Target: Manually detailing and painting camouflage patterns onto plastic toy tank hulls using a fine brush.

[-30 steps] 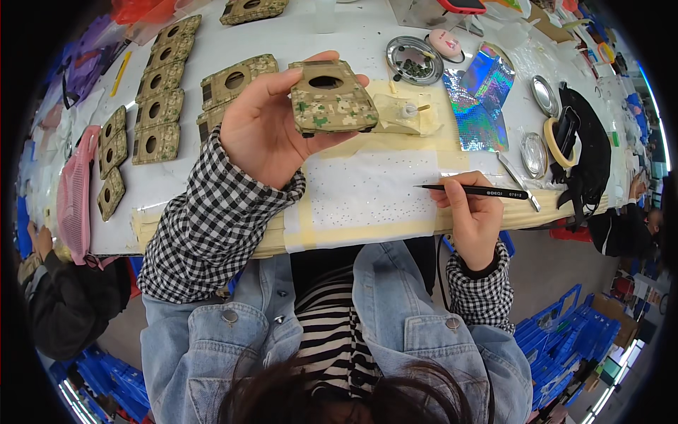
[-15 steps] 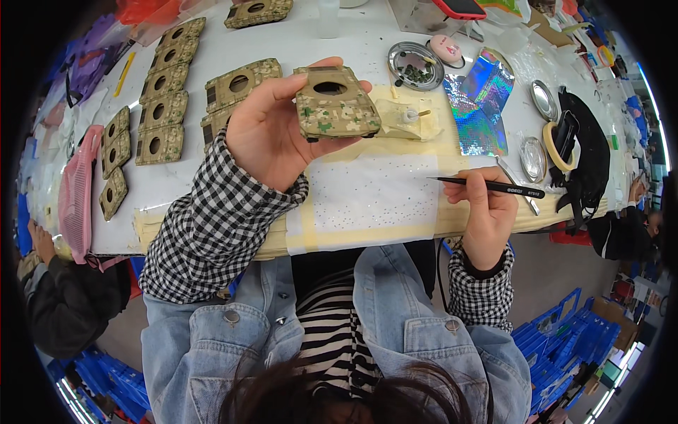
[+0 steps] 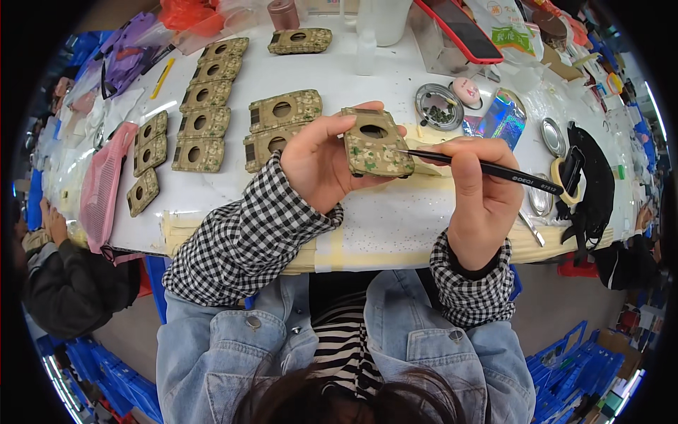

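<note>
My left hand (image 3: 318,159) grips a camouflage-patterned model tank hull (image 3: 378,157), tilted up above the table, its round opening facing me. Fingers of my right hand (image 3: 482,191) are closed around black tweezers (image 3: 505,172). The tweezers' fine tip meets or nearly meets the hull's surface, just below and right of the round hole; whether it carries anything is too small to tell. Beneath my hands lies a white sheet (image 3: 374,237) dotted with tiny specks, edged with yellowish tape.
Several more camouflage hulls (image 3: 201,124) stand in rows at the left. A pink mesh pouch (image 3: 106,187) and a yellow stick (image 3: 162,78) lie farther left. At the right are a round metal dish (image 3: 439,107) of small dark parts, a red-edged phone (image 3: 462,32) and a black bag (image 3: 590,177).
My right hand has lifted from beside the white sheet, bringing the tweezers' tip to the hull. My left hand still holds the hull. The whole view has shifted, showing more of the table's far side.
</note>
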A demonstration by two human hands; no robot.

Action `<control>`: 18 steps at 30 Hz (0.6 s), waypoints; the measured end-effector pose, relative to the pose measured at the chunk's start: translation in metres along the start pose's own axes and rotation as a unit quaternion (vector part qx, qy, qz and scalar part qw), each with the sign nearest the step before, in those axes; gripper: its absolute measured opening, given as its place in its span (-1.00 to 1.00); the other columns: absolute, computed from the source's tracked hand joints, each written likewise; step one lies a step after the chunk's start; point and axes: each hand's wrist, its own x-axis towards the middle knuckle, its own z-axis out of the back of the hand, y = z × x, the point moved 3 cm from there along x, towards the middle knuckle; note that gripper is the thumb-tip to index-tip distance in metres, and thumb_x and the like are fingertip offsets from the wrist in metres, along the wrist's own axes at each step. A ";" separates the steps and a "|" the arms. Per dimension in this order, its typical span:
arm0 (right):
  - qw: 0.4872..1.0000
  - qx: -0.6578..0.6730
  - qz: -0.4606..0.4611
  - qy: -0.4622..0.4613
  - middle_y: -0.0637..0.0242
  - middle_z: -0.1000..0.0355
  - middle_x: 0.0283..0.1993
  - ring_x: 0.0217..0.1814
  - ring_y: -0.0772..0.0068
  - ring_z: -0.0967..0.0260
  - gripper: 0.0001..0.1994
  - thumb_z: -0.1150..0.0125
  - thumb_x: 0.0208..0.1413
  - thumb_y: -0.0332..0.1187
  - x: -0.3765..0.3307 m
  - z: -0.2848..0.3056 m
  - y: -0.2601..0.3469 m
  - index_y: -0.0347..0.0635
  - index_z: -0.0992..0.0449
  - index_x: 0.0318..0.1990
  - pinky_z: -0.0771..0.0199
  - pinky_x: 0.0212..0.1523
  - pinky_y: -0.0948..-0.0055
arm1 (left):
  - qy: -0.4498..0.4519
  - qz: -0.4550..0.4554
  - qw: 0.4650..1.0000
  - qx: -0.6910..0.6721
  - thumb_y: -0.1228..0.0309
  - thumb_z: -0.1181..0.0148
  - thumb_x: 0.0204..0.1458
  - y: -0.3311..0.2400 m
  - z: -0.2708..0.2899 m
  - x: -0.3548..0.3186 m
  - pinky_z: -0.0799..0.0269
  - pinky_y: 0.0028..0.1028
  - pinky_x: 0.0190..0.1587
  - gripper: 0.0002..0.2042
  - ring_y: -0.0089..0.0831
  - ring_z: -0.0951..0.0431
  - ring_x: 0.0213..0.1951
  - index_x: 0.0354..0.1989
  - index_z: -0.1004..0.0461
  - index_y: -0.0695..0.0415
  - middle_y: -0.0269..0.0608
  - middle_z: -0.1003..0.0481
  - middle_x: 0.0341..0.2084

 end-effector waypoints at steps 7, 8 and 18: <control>0.999 0.033 -0.009 0.008 0.24 -0.45 -0.30 -0.23 0.51 -0.39 -0.83 -0.06 0.18 -0.35 -0.002 -0.004 -0.007 -0.32 -0.40 -0.30 -0.34 -0.14 0.58 | -0.012 0.007 1.000 -0.001 0.27 0.23 0.13 0.002 0.002 -0.001 -0.48 -0.27 -0.04 -0.53 -0.11 -0.39 0.05 0.20 -0.09 0.21 0.14 -0.25 0.10; 0.999 0.030 -0.011 0.014 0.25 -0.44 -0.29 -0.23 0.53 -0.38 -0.85 -0.07 0.16 -0.39 -0.003 -0.003 -0.008 -0.33 -0.41 -0.29 -0.33 -0.15 0.59 | -0.011 0.008 1.000 -0.002 0.27 0.23 0.13 0.002 0.002 0.000 -0.48 -0.27 -0.05 -0.53 -0.12 -0.39 0.04 0.20 -0.09 0.21 0.13 -0.25 0.10; 0.999 -0.034 0.017 0.023 0.27 -0.44 -0.32 -0.28 0.55 -0.35 -0.87 -0.13 0.12 -0.42 -0.003 -0.002 -0.007 -0.32 -0.46 -0.30 -0.30 -0.20 0.60 | -0.011 0.000 1.000 -0.003 0.27 0.23 0.13 0.002 0.004 0.001 -0.49 -0.26 -0.06 -0.53 -0.12 -0.41 0.02 0.20 -0.10 0.22 0.14 -0.25 0.09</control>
